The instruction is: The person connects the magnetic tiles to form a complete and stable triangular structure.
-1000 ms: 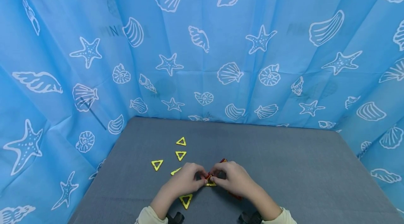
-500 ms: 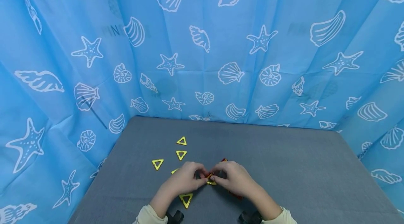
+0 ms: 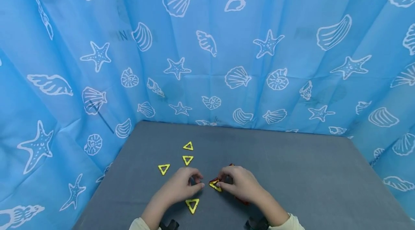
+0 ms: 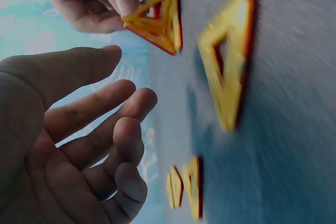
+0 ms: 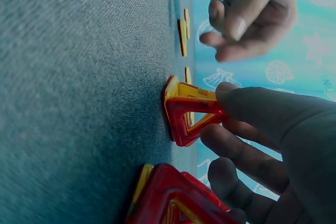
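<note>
My right hand (image 3: 241, 183) pinches the top of a small pyramid (image 5: 178, 121) of red and yellow triangular frame tiles, between thumb and fingers. In the right wrist view the pyramid's base touches the grey cloth. My left hand (image 3: 181, 186) is just left of it, fingers loosely bent and holding nothing; a gap separates its fingertips from the pyramid. Beside the left wrist lies a loose yellow triangle tile (image 3: 192, 200). Another red and yellow tile shape (image 5: 152, 198) stands near the right hand's lower fingers, partly cut off in that view and mostly hidden in the head view.
Farther back on the grey table (image 3: 291, 172) lie more yellow triangle tiles: one at the left (image 3: 163, 166), plus a middle tile (image 3: 187, 156) and a far tile (image 3: 188, 149) in a column. A blue curtain (image 3: 207, 42) with white shell prints hangs behind and around the table.
My left hand has let go of the pyramid and drawn back to the left. The right hand stays in place, still pinching it. The head view has shifted slightly.
</note>
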Demonstrator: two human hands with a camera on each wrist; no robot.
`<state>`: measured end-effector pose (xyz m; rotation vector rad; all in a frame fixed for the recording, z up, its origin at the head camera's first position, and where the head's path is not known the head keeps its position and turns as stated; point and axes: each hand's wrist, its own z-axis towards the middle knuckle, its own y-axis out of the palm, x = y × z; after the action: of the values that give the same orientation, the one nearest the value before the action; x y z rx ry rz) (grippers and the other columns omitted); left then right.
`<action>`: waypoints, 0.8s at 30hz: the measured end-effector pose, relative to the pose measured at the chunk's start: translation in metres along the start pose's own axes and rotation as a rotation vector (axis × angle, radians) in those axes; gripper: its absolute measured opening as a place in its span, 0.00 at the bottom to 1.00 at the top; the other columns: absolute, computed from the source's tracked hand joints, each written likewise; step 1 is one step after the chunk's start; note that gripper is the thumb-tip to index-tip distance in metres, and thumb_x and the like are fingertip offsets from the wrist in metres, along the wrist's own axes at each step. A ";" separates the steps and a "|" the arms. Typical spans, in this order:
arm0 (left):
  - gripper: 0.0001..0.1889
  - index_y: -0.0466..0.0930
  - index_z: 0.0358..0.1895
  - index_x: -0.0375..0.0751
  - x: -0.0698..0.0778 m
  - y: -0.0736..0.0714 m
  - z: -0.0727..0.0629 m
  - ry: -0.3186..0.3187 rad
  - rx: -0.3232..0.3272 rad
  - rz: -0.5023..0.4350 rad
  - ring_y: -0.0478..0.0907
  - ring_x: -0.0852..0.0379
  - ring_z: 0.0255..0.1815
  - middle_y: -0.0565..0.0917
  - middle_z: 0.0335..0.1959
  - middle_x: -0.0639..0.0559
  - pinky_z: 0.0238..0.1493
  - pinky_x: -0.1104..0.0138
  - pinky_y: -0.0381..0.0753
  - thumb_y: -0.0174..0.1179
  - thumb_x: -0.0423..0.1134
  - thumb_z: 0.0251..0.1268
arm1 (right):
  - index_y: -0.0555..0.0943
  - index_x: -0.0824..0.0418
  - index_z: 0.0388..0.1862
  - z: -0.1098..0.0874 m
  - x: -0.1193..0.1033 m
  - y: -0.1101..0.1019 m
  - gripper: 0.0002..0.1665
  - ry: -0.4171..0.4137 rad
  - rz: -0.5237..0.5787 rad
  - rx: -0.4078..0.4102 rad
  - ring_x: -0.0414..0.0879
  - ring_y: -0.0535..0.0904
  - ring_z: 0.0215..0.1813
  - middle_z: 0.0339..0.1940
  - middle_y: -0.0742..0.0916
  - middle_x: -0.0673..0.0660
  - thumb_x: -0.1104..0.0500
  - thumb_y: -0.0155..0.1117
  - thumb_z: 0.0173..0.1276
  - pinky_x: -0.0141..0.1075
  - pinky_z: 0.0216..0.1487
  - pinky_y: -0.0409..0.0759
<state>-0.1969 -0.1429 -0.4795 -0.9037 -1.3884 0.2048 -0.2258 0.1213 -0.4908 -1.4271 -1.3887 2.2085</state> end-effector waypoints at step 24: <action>0.09 0.89 0.38 0.47 -0.019 0.007 -0.040 -0.051 -0.053 0.099 0.71 0.66 0.29 0.77 0.34 0.58 0.33 0.68 0.74 0.78 0.44 0.61 | 0.88 0.52 0.58 -0.002 0.000 -0.009 0.16 -0.049 0.039 -0.133 0.38 0.80 0.42 0.53 0.90 0.49 0.61 0.70 0.73 0.34 0.43 0.78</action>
<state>-0.1622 -0.1670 -0.4956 -1.0186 -1.4028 0.2692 -0.2275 0.1278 -0.4843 -1.4639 -1.5629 2.2267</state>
